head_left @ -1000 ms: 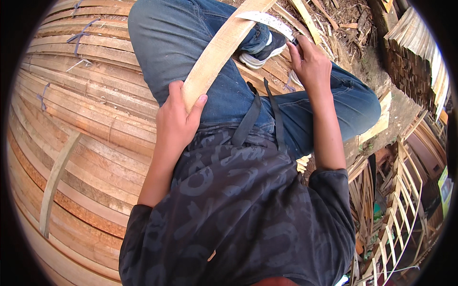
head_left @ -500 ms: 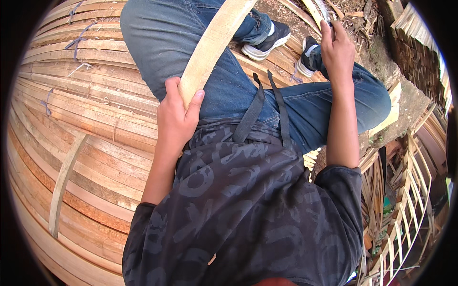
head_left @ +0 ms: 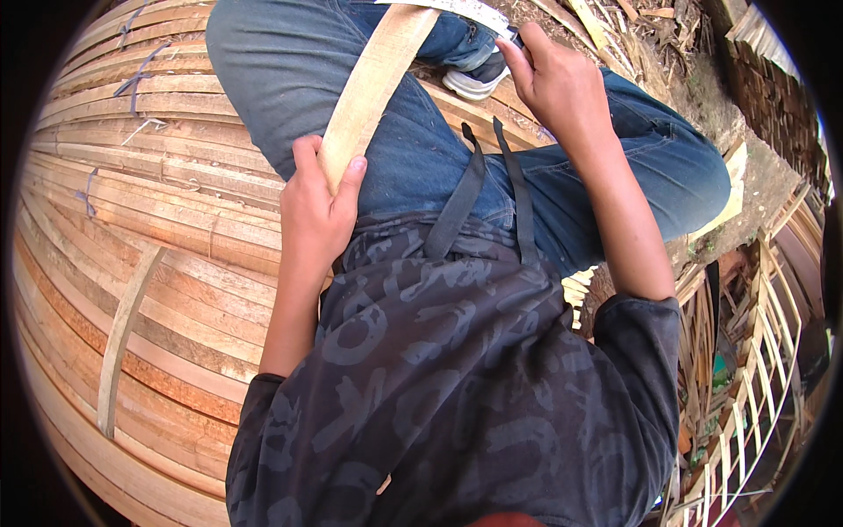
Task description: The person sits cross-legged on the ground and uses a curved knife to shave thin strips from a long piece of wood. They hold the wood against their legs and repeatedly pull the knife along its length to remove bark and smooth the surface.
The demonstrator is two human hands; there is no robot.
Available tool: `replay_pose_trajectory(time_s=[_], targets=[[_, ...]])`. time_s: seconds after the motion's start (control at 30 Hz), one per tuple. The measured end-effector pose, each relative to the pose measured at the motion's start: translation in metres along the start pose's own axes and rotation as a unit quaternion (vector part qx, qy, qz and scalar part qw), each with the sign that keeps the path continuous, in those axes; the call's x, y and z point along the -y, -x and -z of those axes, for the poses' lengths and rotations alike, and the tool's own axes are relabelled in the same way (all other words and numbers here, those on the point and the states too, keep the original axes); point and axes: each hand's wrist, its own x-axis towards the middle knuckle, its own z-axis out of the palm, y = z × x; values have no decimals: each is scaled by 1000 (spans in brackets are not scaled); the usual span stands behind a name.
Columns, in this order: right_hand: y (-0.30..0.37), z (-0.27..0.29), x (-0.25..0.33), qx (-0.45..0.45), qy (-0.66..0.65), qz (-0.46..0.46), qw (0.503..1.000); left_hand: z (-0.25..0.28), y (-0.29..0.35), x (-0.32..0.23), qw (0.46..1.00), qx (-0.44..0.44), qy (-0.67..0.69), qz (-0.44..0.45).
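Note:
My left hand (head_left: 318, 198) is closed round the near end of a flat pale wooden strip (head_left: 373, 97). The strip slants up and away across my thigh, and its far end reaches the top edge of the view. At the upper right, my right hand (head_left: 562, 83) grips the dark handle of a large knife (head_left: 470, 10). Its long light-coloured blade points left and lies across the far part of the strip. The blade's tip runs close to the view's top edge, so I cannot tell how deep it bites.
Stacked wooden slats (head_left: 176, 325) fill the left side, some bundles tied with purple string (head_left: 140, 81). One short slat (head_left: 127, 342) lies crosswise on them. My bent legs (head_left: 290, 79) are beneath the strip. Scrap wood and a slatted frame (head_left: 746, 413) stand at the right.
My right hand has swung left and slightly down with the knife, bringing its blade across the strip. My left hand and the strip have shifted slightly left.

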Motion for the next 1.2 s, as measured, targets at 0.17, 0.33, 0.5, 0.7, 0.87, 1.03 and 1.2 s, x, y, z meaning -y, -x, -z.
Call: replay_pose_trajectory(time_s=[0.17,0.33,0.5,0.7,0.87,1.03,1.2], targets=[[5,13,20,37,30,57,997,-1,1,5,1000,-7,0,-12],[-13,-2,-33,-42,69,72,994,2,-4,-7,1000,13,-5,4],[-1,-1,-10,14,52,-4,999,1,-2,1,999,-3,-27,-19],[18,8,38,61,15,87,994,0,-3,2,1000,2,-19,-18],[-9,5,-15,-9,85,23,996,2,-2,2,1000,4,-13,-10],[-2,-2,-21,-9,97,3,995,2,-6,-7,999,19,-27,5],[7,3,-4,42,55,-22,997,1,-5,-1,999,5,-38,-18]])
